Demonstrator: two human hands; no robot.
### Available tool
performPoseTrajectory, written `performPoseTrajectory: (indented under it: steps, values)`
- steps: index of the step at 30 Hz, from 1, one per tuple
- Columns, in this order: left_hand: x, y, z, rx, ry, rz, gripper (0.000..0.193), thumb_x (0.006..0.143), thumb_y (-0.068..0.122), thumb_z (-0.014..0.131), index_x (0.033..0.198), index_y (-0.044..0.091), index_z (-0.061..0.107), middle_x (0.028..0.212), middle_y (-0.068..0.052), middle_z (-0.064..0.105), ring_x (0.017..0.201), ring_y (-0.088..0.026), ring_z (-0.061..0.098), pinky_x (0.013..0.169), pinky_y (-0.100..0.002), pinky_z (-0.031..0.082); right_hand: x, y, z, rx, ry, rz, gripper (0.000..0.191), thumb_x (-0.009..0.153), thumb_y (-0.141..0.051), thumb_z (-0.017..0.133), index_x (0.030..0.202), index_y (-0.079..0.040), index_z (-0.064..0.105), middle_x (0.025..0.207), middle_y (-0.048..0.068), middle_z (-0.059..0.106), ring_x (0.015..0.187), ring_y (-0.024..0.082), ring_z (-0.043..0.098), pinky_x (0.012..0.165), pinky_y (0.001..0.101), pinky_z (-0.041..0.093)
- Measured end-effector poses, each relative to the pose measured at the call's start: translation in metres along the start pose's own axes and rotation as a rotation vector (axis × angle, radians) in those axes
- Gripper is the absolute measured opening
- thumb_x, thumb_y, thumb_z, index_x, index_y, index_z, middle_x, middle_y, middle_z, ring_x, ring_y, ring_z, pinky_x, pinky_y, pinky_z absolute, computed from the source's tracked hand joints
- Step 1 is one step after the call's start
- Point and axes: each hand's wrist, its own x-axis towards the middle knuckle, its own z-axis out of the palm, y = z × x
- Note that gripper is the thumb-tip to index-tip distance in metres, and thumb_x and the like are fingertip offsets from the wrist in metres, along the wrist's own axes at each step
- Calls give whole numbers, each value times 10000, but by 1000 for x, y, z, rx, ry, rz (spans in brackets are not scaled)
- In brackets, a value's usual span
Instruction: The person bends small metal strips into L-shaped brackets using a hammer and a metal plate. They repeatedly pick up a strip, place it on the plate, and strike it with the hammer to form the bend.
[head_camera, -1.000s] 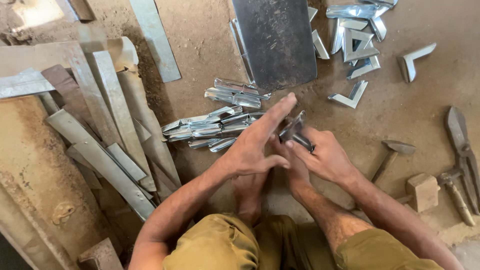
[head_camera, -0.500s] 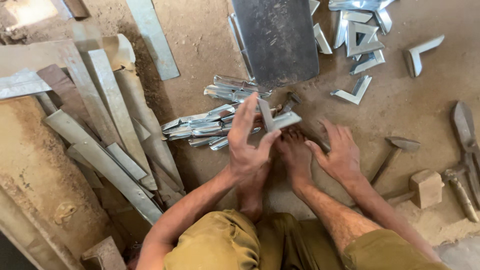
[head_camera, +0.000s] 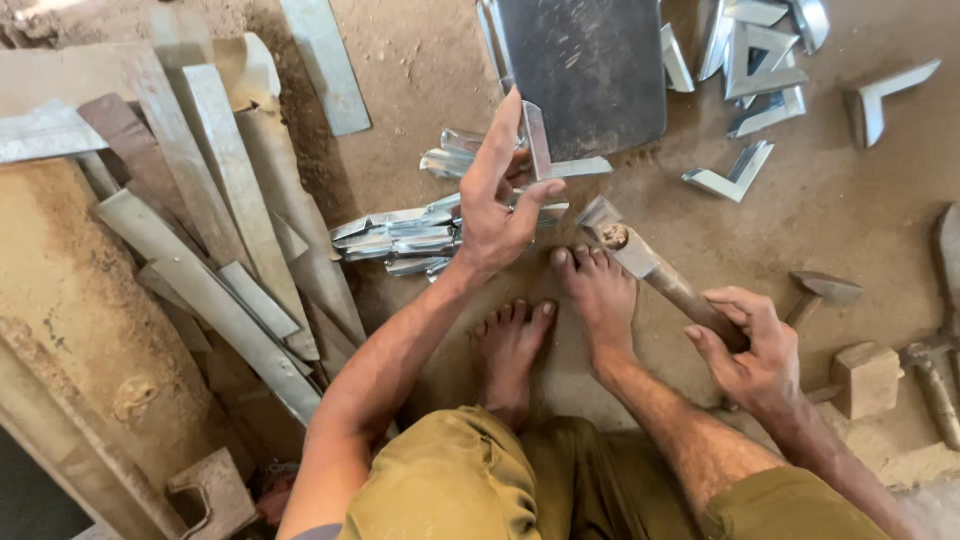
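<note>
Left hand (head_camera: 497, 205) raised, pinching angle bracket (head_camera: 545, 155); right hand (head_camera: 748, 345) grips hammer (head_camera: 650, 270).

Left hand (head_camera: 500, 205) lifted angle bracket (head_camera: 545, 155) (L-shaped, silvery); right hand (head_camera: 750, 350) now grips hammer (head_camera: 650, 265).

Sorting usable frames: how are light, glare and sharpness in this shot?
Head view: soft, even daylight with faint shadows; mild glare on the pile of metal strips; left hand with its angle piece and right hand on the hammer are sharp; edges bend slightly from the wide lens.

Silvery-grey metal bracket (head_camera: 545, 160), brown wooden hammer handle (head_camera: 680, 290)
</note>
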Motion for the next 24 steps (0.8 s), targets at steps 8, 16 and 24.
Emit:
performPoseTrajectory:
  steps: [8, 16, 24]
  values:
    - [24, -2, -18, 144, -70, 141, 895, 927, 44, 858, 1640, 112, 321, 1708, -136, 328, 1444, -238, 539, 1095, -305, 620, 50, -68, 2, -82, 28, -169, 538, 900, -53, 821, 1383, -35, 586, 1037, 162, 713, 811, 152, 680, 734, 292, 547]
    - [22, 4, -20, 93, -76, 119, 888, 936, 22, 813, 1658, 176, 319, 1731, -83, 266, 1454, -240, 537, 1050, -295, 621, 80, -81, 18, -88, 59, -171, 466, 977, -21, 779, 1411, -38, 610, 1065, 178, 717, 848, 205, 701, 774, 322, 560]
    - [24, 1, -21, 5, -103, 59, 895, 892, -53, 810, 1642, 148, 367, 1704, -96, 279, 1439, -199, 558, 1094, -295, 635, 78, -81, 17, -116, 32, -251, 463, 957, -30, 771, 1389, -40, 605, 1173, 210, 723, 986, 268, 748, 824, 345, 589]
